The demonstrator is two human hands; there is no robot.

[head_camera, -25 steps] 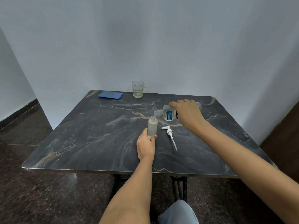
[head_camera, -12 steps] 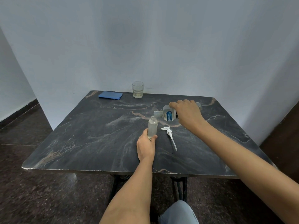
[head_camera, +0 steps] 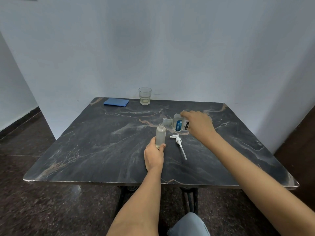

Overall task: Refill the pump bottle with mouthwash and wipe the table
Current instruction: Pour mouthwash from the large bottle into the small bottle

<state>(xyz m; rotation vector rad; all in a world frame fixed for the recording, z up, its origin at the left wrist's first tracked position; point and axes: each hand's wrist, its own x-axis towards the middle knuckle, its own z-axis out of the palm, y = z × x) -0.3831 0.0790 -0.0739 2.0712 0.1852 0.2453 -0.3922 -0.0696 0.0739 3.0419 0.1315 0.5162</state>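
Note:
A small frosted pump bottle stands upright and uncapped on the dark marble table. My left hand grips its base. My right hand holds a clear mouthwash bottle with a blue label, tipped on its side, its open neck pointing left just above the pump bottle's mouth. The white pump head with its long tube lies flat on the table between my hands. A folded blue cloth lies at the far left edge.
A glass tumbler with a little pale liquid stands at the table's back edge, against the wall. The table sits in a corner of pale walls. Black table legs and a knee in grey fabric show below the front edge.
Almost nothing: both hands hold their bottles in the same spots, with the mouthwash bottle still tipped toward the pump bottle's mouth.

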